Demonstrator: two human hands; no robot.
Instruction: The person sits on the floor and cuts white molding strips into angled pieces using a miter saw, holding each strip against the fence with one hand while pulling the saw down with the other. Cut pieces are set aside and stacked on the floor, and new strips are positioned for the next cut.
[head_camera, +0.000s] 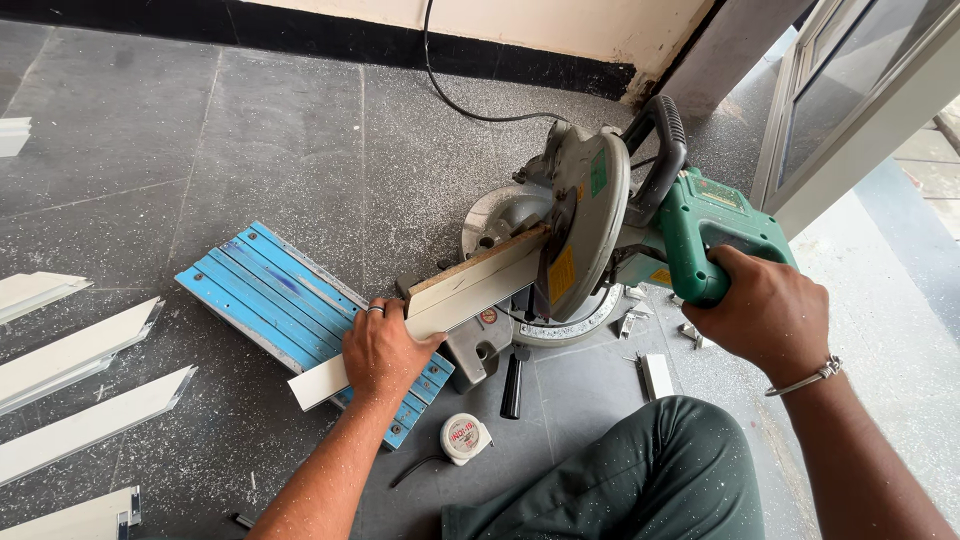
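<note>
Grey speckled stone floor (200, 130) spreads across the whole view, with a black skirting band along the far wall and a black cable trailing down it to the saw. On that floor sits a mitre saw (570, 240), its metal blade guard lowered over a long cream-white profile strip (440, 305) that runs slantwise from the saw's fence down to the left. Under the strip's near end lies a blue slatted board (270, 290), flat on the floor. Several cut white strips with angled ends (80, 345) lie side by side well apart, at the left edge. The right hand (765, 315) is clenched around the saw's green handle (715, 235). The left hand (385, 350), with a ring on one finger, presses palm-down on the cream strip where it crosses the blue board, fingers curled over its far edge. A knee in dark green trousers (640, 470) shows at the bottom. Beside it, near the left forearm, rests a small white tape measure (465, 437).
</note>
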